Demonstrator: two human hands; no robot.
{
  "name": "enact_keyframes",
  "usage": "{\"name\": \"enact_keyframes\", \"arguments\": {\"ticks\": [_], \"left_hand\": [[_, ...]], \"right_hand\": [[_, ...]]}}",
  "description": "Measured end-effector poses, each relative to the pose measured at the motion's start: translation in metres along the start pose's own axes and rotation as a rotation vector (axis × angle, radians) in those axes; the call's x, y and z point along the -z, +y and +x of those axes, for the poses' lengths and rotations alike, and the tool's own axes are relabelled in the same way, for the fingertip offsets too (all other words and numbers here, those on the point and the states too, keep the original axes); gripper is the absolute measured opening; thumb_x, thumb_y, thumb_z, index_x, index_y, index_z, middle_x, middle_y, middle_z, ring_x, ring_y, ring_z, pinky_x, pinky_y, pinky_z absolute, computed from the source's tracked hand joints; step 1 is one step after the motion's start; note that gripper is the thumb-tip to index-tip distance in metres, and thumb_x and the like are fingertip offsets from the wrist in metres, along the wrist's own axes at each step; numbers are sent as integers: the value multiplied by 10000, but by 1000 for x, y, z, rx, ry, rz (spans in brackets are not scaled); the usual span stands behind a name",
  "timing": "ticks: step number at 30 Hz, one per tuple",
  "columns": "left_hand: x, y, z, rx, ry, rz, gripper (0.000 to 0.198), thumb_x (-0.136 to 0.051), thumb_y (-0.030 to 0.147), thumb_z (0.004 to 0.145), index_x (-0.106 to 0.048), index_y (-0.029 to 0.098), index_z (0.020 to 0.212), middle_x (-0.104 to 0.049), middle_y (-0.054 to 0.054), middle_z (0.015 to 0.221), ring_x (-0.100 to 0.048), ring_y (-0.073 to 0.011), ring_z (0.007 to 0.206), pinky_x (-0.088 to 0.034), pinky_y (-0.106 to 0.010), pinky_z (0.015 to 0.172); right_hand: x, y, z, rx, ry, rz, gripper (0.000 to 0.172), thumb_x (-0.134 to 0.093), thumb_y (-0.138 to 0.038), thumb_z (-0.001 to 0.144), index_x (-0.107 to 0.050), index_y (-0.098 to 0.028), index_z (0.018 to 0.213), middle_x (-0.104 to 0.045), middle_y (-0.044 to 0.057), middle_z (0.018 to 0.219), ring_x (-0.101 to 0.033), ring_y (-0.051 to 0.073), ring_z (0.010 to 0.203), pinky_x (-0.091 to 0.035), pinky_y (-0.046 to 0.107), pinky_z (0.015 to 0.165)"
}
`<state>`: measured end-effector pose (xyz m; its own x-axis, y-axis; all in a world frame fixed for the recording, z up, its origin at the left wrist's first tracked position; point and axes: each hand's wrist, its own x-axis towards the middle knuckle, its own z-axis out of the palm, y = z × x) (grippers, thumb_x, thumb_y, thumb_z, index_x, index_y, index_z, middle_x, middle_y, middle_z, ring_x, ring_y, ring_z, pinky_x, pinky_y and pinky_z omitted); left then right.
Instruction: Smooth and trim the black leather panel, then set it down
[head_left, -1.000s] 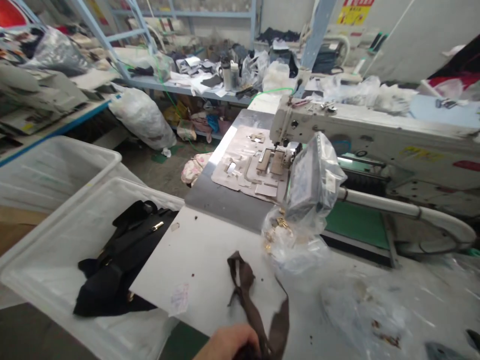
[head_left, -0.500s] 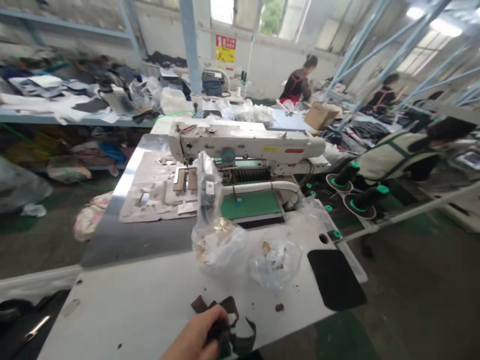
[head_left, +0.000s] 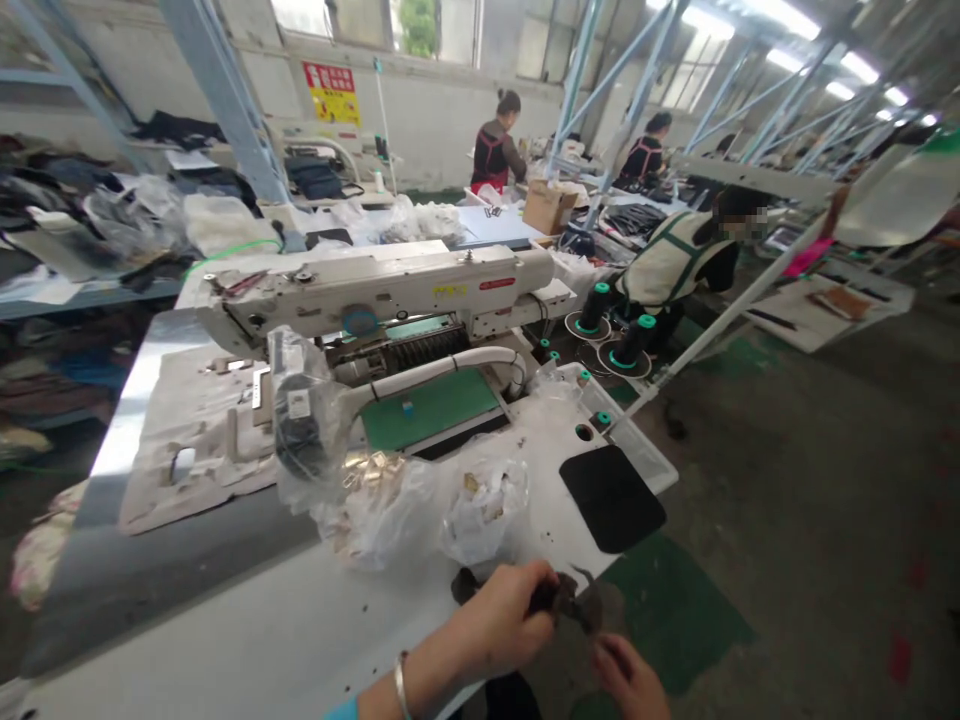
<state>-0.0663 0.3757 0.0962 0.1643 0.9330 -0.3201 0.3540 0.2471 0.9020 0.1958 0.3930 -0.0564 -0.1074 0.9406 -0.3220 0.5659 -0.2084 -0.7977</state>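
a pale counter (head_left: 225, 640) is stretching across the foreground, and a long white sewing machine (head_left: 390, 290) is standing along its far side. in front of the machine head, a dark boxy unit (head_left: 300, 410) is leaning inside clear plastic wrapping. just beside its lower end, a clear bag of gold-coloured metal pieces (head_left: 375, 510) is resting on the counter. farther right, a black pad (head_left: 611, 498) is lying flat near the counter's corner, and a smaller clear bag (head_left: 486, 510) is sitting between the gold pieces and the pad. the left hand (head_left: 502, 620) is clenching around a dark strip at the counter's near edge. the right hand (head_left: 630, 680) is curling close by the strip's lower end; it is blurring, so i cannot tell whether it is gripping. the dark strip (head_left: 570, 600) is bunching between the two hands, and a silvery bracelet (head_left: 402, 685) is circling the left wrist.
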Motion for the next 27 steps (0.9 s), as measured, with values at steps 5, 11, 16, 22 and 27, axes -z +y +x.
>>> {"name": "enact_keyframes", "arguments": {"ticks": [5, 11, 16, 22, 27], "left_hand": [[-11, 4, 38, 64, 93, -77, 216, -495, 115, 729, -624, 177, 890, -606, 16, 703, -538, -136, 661, -370, -250, 629], [-2, 9, 100, 40, 577, -122, 156, -476, 203, 840, -575, 206, 962, -675, -50, 874, -615, -208, 836, -472, -333, 794], [10, -7, 128, 55, 822, 47, 408, -424, 192, 879, -526, 184, 1274, -587, -154, 1366, -531, -280, 1291, -385, -452, 1105], [-26, -12, 124, -22, 451, 90, 286, -408, 182, 903, -618, 198, 1097, -718, -86, 1008, -671, -208, 942, -513, -340, 885], [-65, -14, 135, 77, 116, 39, 304, -430, 122, 851, -658, 144, 1051, -724, -96, 939, -666, -206, 883, -493, -318, 829]], "right_hand": [[30, -4, 87, 49, 199, -85, 512, -513, -622, 717, -683, -187, 928, -757, 131, 932, -705, 307, 882, -552, 456, 839], [32, -13, 181, 218, 294, -256, 519, -432, -474, 753, -654, -109, 1047, -706, 198, 1043, -663, 307, 967, -515, 490, 932], [36, 3, 220, 320, 280, -473, 704, -555, -454, 769, -510, -46, 1341, -478, 293, 1415, -421, 416, 1335, -336, 599, 1108], [54, 1, 229, 426, 123, -666, 507, -638, -473, 826, -603, -211, 1258, -365, 211, 1523, -303, 465, 1389, -351, 604, 1074], [59, -19, 231, 502, -1, -736, 232, -639, -403, 839, -618, -174, 872, -626, 162, 1090, -549, 351, 1068, -431, 490, 946]]}}
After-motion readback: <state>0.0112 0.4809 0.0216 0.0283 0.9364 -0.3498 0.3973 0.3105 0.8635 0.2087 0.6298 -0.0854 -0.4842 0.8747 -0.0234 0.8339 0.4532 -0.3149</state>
